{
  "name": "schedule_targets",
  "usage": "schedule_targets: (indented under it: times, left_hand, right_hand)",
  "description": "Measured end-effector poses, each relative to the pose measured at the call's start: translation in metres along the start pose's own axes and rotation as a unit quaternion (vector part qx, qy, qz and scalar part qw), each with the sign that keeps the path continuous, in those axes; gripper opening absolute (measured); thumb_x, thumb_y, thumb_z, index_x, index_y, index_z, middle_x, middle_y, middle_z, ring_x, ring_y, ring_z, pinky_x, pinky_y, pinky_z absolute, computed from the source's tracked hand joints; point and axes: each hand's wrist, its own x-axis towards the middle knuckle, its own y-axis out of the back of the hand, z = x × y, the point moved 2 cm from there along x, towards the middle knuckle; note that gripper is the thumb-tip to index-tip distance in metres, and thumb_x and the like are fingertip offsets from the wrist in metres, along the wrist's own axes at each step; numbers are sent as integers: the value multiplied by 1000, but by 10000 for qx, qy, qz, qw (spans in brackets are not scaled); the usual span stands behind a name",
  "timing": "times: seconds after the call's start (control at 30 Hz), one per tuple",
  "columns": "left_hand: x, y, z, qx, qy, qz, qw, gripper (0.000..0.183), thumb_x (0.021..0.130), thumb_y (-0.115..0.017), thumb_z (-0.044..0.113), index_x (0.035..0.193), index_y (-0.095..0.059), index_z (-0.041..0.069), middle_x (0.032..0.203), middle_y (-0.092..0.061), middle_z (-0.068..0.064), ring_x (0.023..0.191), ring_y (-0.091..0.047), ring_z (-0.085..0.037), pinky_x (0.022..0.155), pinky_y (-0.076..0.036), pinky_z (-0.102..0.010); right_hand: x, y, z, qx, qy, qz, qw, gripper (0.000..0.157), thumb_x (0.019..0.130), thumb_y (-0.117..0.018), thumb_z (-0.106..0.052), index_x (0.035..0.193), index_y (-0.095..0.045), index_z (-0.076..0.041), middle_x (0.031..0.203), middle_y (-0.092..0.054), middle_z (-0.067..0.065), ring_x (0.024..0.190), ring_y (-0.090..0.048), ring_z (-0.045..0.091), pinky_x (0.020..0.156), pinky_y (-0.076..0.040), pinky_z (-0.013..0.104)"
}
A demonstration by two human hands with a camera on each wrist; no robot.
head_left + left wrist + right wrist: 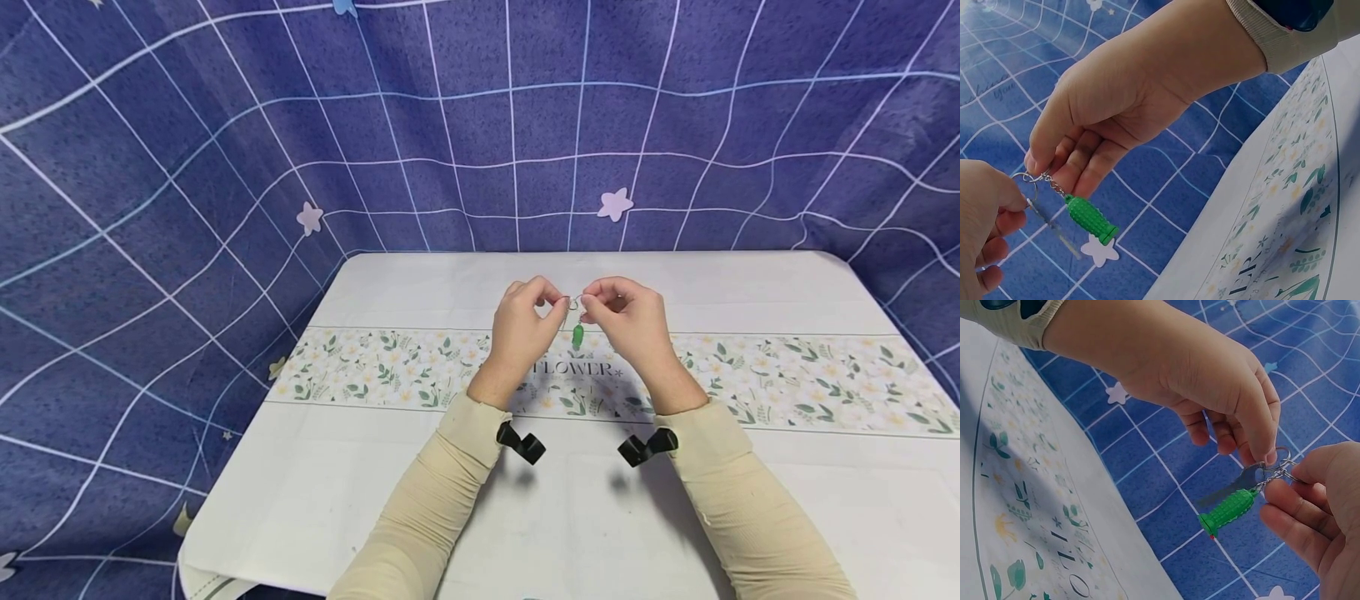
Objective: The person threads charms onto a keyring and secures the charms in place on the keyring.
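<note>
A green, bumpy keychain charm (pixel 577 336) hangs by a short silver chain (pixel 1264 484) between the two hands, above the table. My left hand (pixel 522 327) pinches a metal key (pixel 1225 492) at its head, between thumb and forefinger. In the right wrist view the key's blade points down and away beside the charm. Opposite it, my right hand (pixel 633 321) pinches the thin metal key ring (pixel 1036 185) with thumb and fingertips. Whether the key is threaded on the ring cannot be told, since fingertips hide where they meet.
Below the hands lies a white table cover (pixel 337 483) with a floral band (pixel 390 367) across it. A blue gridded curtain (pixel 465 125) with star shapes hangs behind and at the left. Black camera mounts (pixel 528 448) sit on both wrists.
</note>
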Motion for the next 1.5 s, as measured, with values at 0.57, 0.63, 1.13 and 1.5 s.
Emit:
schedule_targets:
  times: [0.57,0.63,1.13,1.5]
  left_hand:
    - [0,-4,-1,49,27,-87,9999,7,91,-72,16,89,-66,14,86,-70,2,87,-60,-20,75,-48,-30]
    - [0,-5,-2,68,-40,-69,9999,7,91,-72,15,90,-66,13,87,-70,2,86,-60,-20,75,-48,-29]
    - [-1,-10,-3,-158,-675,-67,9976,8,91,-74,11,90,-65,11,87,-69,-1,87,-59,-20,80,-47,-28]
    - [0,-13,-8,-417,-777,-276,9957,8,91,-73,13,90,-66,11,88,-68,-1,89,-60,-18,78,-46,-26]
  right_hand:
    - [0,2,0,11,-67,59,10000,8,93,-71,-7,97,-73,0,74,-70,13,62,-68,6,50,-47,19]
    - [0,2,0,-2,-70,66,10000,7,93,-71,-7,96,-73,-1,74,-70,12,61,-68,6,50,-46,19]
    - [1,6,0,24,-50,174,9998,8,94,-70,-6,97,-73,1,74,-69,14,62,-70,11,55,-51,17]
    - [2,7,0,31,35,230,9997,9,94,-70,-7,98,-73,2,74,-69,14,60,-67,2,57,-53,17]
